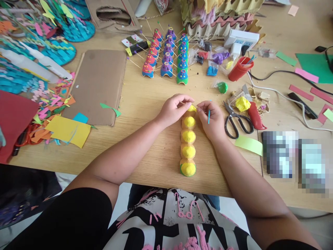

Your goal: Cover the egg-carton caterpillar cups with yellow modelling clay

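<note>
An egg-carton strip (188, 160) lies lengthwise on the table, its several bumps topped with yellow clay (188, 151). A rim of green shows at its near end. Both hands are at its far end. My left hand (177, 108) has thumb and fingers closed on the yellow clay of the farthest bump from the left side. My right hand (212, 119) is pinched at the right of that same bump; what lies between its fingertips is too small to make out. A thin blue stick (208, 116) shows against the right hand's fingers.
Black-handled scissors (238, 121), a yellow clay lump (242, 103) and a red cutter (255, 116) lie right of my right hand. Three painted caterpillars (167, 59) stand behind, near a red cup (240, 69). A cardboard sheet (97, 83) and paper scraps are at left.
</note>
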A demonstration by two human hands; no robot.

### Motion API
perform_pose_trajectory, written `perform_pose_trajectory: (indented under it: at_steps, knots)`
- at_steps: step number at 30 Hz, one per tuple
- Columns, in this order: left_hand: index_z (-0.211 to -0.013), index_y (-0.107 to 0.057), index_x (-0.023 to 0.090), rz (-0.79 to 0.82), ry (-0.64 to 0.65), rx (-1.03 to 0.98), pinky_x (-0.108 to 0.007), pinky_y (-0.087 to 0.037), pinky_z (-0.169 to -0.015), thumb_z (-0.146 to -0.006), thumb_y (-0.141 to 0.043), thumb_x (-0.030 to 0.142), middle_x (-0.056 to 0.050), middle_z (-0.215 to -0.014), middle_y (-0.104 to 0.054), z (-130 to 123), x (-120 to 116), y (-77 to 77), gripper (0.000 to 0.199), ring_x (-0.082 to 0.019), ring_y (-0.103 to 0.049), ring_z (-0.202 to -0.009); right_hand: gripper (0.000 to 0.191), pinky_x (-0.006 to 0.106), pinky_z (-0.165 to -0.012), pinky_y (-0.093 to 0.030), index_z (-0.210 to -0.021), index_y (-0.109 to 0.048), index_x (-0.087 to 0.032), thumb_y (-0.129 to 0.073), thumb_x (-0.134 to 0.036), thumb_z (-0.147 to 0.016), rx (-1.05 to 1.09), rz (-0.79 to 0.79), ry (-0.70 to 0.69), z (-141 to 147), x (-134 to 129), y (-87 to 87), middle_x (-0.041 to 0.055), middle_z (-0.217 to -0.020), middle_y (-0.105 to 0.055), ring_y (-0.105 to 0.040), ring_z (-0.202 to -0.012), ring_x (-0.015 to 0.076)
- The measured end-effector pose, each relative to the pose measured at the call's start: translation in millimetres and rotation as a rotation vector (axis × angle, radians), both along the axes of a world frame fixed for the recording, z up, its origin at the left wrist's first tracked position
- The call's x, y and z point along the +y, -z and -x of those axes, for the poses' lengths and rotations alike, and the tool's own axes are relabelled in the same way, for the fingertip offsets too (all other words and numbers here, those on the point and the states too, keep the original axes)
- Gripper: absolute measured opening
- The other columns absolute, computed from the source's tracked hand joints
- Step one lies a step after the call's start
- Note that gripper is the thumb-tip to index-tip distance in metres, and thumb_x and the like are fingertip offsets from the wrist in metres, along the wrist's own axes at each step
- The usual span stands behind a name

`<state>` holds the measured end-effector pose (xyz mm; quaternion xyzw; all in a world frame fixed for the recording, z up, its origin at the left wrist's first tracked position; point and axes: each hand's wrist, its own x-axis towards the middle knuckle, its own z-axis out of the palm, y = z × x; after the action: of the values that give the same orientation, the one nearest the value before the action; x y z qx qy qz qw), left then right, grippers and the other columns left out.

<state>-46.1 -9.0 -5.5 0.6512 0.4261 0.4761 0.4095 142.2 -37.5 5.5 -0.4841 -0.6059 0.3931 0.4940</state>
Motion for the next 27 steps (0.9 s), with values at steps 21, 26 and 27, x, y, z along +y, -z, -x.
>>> perform_pose_trajectory:
  at_steps: [21,26,27]
  knots:
    - [-0.11,-0.078,0.017,-0.034,0.014,0.025,-0.028,-0.058,-0.09,-0.098,-0.067,0.024,-0.008,-0.113,-0.081,-0.8,-0.8,0.3,0.018,-0.016,-0.075,-0.102,0.041,0.032,-0.065,-0.05,-0.103,-0.07,-0.029,-0.081,-0.064,-0.087,0.061,0.025,-0.042,0.6,-1.7,-0.5,-0.0016,-0.082,-0.063,-0.056,-0.071,0.015]
    - [-0.111,-0.078,0.016,-0.041,0.018,0.029,-0.028,-0.057,-0.089,-0.097,-0.067,0.024,-0.008,-0.113,-0.081,-0.8,-0.7,0.0,0.019,-0.016,-0.075,-0.102,0.034,0.031,-0.067,-0.052,-0.101,-0.069,-0.027,-0.082,-0.056,-0.089,0.026,0.007,-0.046,0.6,-1.3,-1.3,-0.0017,-0.083,-0.065,-0.057,-0.072,0.0142]
    - [-0.111,-0.078,0.017,-0.035,0.017,0.033,-0.028,-0.057,-0.089,-0.097,-0.067,0.023,-0.008,-0.113,-0.081,-1.0,-0.8,-0.3,0.019,-0.016,-0.075,-0.102,0.033,0.031,-0.067,-0.052,-0.1,-0.069,-0.027,-0.081,-0.056,-0.089,0.021,0.008,-0.043,0.5,-1.3,-1.3,-0.0018,-0.083,-0.065,-0.057,-0.072,0.0141]
